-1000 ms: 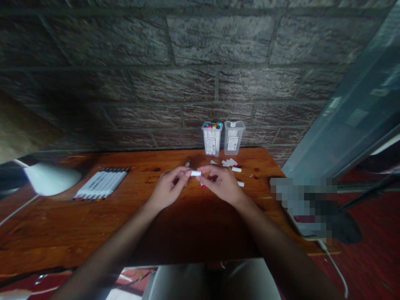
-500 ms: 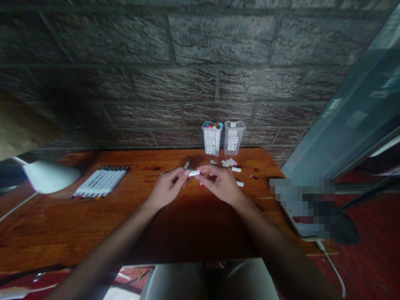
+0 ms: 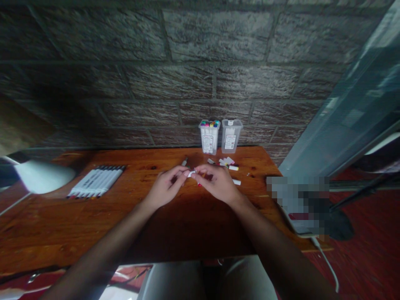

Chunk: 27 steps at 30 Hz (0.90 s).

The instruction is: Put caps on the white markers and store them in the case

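Observation:
Above the middle of the wooden desk, my left hand (image 3: 165, 186) and my right hand (image 3: 220, 182) meet at their fingertips. Between them is a small white marker cap (image 3: 191, 173), pinched from both sides and partly covered by the fingers. Just behind the left fingertips lies a thin pale pen-like piece (image 3: 184, 161). Several loose white caps (image 3: 227, 161), one with a yellow end (image 3: 233, 168), are scattered behind and beside my right hand. A red-tipped piece (image 3: 199, 184) shows under the right fingers, mostly hidden.
A clear box full of coloured markers (image 3: 209, 139) stands against the brick wall beside a second clear box (image 3: 231, 139). To the left, a row of white markers (image 3: 96, 182) lies flat near a lamp base (image 3: 45, 176). A blurred-out object (image 3: 300, 204) sits at the desk's right edge.
The fingertips have drawn closer together, and less of the white cap shows. The green end seen at the left fingers is no longer visible. The whole view has shifted slightly.

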{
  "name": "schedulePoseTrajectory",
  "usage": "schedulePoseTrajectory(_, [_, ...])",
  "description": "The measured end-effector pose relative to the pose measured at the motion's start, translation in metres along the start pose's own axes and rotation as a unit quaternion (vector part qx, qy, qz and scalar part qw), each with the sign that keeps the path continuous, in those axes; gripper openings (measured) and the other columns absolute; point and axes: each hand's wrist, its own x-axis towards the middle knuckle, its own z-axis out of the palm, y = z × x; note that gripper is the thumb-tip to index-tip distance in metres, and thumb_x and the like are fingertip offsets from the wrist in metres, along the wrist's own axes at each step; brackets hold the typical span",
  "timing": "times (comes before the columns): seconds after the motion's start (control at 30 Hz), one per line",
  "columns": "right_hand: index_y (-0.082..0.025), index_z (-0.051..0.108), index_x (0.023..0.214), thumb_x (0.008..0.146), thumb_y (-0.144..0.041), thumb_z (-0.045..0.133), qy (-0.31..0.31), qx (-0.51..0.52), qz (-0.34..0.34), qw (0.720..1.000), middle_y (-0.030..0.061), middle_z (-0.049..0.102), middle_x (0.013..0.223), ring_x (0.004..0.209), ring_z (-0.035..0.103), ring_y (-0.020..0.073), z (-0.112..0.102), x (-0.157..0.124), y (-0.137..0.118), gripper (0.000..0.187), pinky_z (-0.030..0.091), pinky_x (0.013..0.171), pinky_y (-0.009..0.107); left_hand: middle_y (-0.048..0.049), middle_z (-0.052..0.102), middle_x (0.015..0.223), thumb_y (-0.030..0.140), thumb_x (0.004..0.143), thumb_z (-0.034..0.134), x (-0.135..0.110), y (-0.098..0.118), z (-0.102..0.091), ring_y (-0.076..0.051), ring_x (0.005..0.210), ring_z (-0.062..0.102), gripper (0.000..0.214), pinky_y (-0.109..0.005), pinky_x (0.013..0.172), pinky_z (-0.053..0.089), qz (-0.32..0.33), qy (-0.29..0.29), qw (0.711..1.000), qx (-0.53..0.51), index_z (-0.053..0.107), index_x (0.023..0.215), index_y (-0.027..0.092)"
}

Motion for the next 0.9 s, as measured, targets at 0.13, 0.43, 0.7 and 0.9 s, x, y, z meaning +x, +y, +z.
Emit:
schedulePoseTrajectory(0.13, [-0.022, 0.07, 0.095, 0.087, -0.035, 0.064, -0.003, -0.003, 0.001, 1.0, 0.0013, 0.074, 0.083, 0.07, 0.067, 0.0133, 0.0006, -0.0004, 0.0015, 0.017, 0.051, 0.066, 0.024, 0.003, 0.056, 0.062, 0.035, 0.093, 0.05, 0.0, 0.0012, 0.0004, -0.01, 0.055, 0.052, 0.024, -0.019, 0.054, 0.04, 0.007, -0.002, 1.0, 0.004, 0.061, 0.102, 0.016])
schedulePoseTrajectory(0.43, [-0.021, 0.07, 0.094, 0.088, -0.038, 0.062, -0.015, -0.015, 0.0, 1.0, 0.0015, 0.073, 0.08, 0.069, 0.066, 0.013, 0.0001, -0.0009, 0.0011, 0.02, 0.049, 0.066, 0.024, 0.0037, 0.055, 0.061, 0.036, 0.094, 0.048, 0.0014, 0.0066, -0.0009, -0.01, 0.054, 0.052, 0.023, -0.02, 0.055, 0.04, 0.009, -0.026, 1.0, 0.011, 0.06, 0.097, 0.016])
schedulePoseTrajectory(0.7, [-0.02, 0.071, 0.091, 0.088, -0.036, 0.062, -0.02, -0.032, -0.004, 0.999, 0.0013, 0.073, 0.08, 0.067, 0.066, 0.0129, -0.0009, -0.0007, -0.0021, 0.019, 0.049, 0.064, 0.024, 0.0036, 0.055, 0.061, 0.036, 0.095, 0.046, 0.0012, 0.0078, -0.0026, -0.01, 0.056, 0.051, 0.026, -0.02, 0.057, 0.04, 0.012, -0.039, 0.999, 0.029, 0.058, 0.082, 0.018])
schedulePoseTrajectory(0.9, [-0.021, 0.07, 0.096, 0.09, -0.035, 0.059, -0.038, -0.013, -0.003, 0.999, 0.0015, 0.074, 0.087, 0.069, 0.066, 0.0126, 0.0, -0.0014, -0.0007, 0.019, 0.05, 0.066, 0.024, 0.0041, 0.052, 0.059, 0.036, 0.096, 0.045, 0.0015, 0.009, -0.0031, -0.01, 0.055, 0.051, 0.03, -0.021, 0.058, 0.039, 0.011, -0.045, 0.999, 0.029, 0.055, 0.074, 0.018])
